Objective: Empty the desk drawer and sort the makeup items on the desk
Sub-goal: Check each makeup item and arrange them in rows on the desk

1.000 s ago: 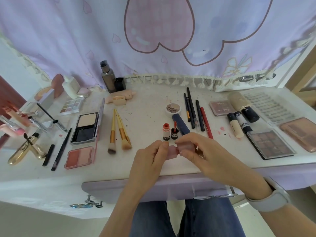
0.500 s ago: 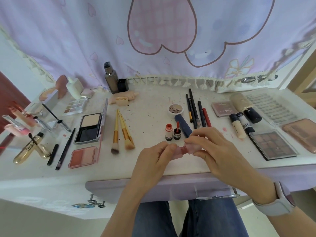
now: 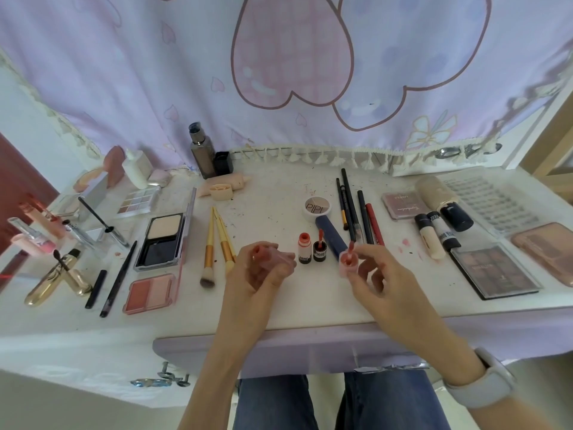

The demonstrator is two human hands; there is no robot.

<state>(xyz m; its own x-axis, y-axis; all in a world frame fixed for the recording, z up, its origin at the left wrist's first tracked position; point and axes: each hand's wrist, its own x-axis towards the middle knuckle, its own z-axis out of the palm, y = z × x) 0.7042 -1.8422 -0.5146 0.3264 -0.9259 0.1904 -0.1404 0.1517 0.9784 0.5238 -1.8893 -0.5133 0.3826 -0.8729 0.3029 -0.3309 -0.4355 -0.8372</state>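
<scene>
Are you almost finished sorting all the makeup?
Mostly, it seems. Pencils lie in a row, brushes side by side, palettes grouped at the right. In hand: the left hand holds a pink lip gloss tube, the right hand its wand cap. Left: closing and placing it.
</scene>
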